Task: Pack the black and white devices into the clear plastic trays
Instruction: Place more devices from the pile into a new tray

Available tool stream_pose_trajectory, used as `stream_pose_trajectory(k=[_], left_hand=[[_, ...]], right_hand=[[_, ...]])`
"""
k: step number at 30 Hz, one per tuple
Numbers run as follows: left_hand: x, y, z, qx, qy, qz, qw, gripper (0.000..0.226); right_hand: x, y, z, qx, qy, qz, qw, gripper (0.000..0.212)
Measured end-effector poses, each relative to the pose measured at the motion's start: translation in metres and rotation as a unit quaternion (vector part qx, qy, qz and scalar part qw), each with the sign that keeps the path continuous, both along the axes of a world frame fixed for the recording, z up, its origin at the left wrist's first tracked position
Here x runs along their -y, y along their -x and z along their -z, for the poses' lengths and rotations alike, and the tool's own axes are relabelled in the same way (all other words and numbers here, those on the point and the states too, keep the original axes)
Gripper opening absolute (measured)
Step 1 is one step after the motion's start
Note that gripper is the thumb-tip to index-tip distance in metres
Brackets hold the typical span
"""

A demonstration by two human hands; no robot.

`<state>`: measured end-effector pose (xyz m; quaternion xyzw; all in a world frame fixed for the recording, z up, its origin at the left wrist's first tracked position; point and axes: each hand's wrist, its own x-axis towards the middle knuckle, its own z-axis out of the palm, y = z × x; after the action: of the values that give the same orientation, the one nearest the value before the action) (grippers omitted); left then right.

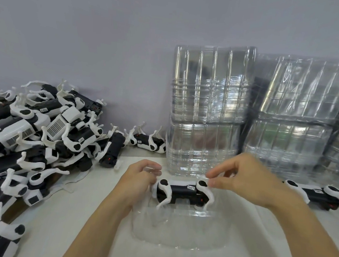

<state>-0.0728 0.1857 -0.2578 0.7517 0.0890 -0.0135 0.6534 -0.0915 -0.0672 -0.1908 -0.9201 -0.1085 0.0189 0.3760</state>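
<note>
Black-bodied device with white curved arms and round black end caps (182, 192) sits at the far edge of the clear moulded plastic tray (178, 232) at six o'clock on the pale worktable (66, 221), as I watch from the head camera. My left hand (140, 178) has its fingers curled at the device's left end and the tray's thin rim; whether they pinch the rim or only rest there I cannot tell. My right hand (241, 182) pinches the white arm at the right end between thumb and fingertips, the other fingers spread above. I judge the device not yet seated: its white arms could snag the flimsy tray wall or bend if pressed down crooked, and the light tray could skid. That tray holds only this device. Tall stacks of clear empty trays (208, 111) stand at twelve o'clock, a heap of unpacked devices (38, 130) at nine, one loose device (317, 193) at three.
</note>
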Motion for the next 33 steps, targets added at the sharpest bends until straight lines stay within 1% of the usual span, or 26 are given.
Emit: stream_pose_trajectory(k=[2, 4, 10, 18, 21, 24, 26, 28, 29, 31, 33], left_hand=[[0.0, -0.001, 0.0, -0.001, 0.0, -0.004, 1.0, 0.038], [0.001, -0.001, 0.0, 0.001, 0.001, -0.005, 1.0, 0.038], [0.003, 0.001, -0.001, 0.011, 0.004, -0.01, 1.0, 0.036], [0.004, 0.001, 0.0, 0.011, 0.007, -0.023, 1.0, 0.04], [0.004, 0.002, -0.002, 0.013, 0.004, -0.025, 1.0, 0.04], [0.005, 0.003, -0.004, 0.014, 0.003, -0.022, 1.0, 0.039], [0.005, 0.004, -0.004, 0.017, 0.003, -0.021, 1.0, 0.038], [0.005, 0.004, -0.004, 0.021, 0.003, -0.023, 1.0, 0.037], [0.005, 0.003, -0.004, 0.023, 0.003, -0.022, 0.999, 0.037], [0.005, 0.003, -0.003, 0.023, -0.001, -0.021, 1.0, 0.038], [0.004, 0.002, -0.002, 0.022, -0.001, -0.019, 1.0, 0.037]], right_hand=[[-0.004, -0.001, 0.004, -0.01, 0.02, 0.006, 1.0, 0.015], [-0.008, -0.003, 0.008, -0.006, 0.024, 0.015, 1.0, 0.014], [-0.014, -0.006, 0.013, -0.005, -0.004, 0.053, 0.999, 0.013], [-0.013, -0.005, 0.012, -0.003, 0.017, 0.034, 0.999, 0.013], [-0.013, -0.003, 0.009, -0.006, 0.044, 0.024, 0.999, 0.012], [-0.018, -0.002, 0.004, 0.023, 0.11, 0.021, 0.993, 0.01], [-0.029, 0.001, 0.004, 0.07, 0.123, 0.002, 0.99, 0.021], [-0.047, 0.006, 0.005, 0.096, 0.095, -0.041, 0.99, 0.032], [-0.057, 0.008, 0.007, 0.094, 0.087, -0.061, 0.99, 0.035], [-0.07, 0.011, 0.014, 0.085, 0.105, -0.083, 0.987, 0.04], [-0.074, 0.01, 0.018, 0.077, 0.126, -0.078, 0.986, 0.044]])
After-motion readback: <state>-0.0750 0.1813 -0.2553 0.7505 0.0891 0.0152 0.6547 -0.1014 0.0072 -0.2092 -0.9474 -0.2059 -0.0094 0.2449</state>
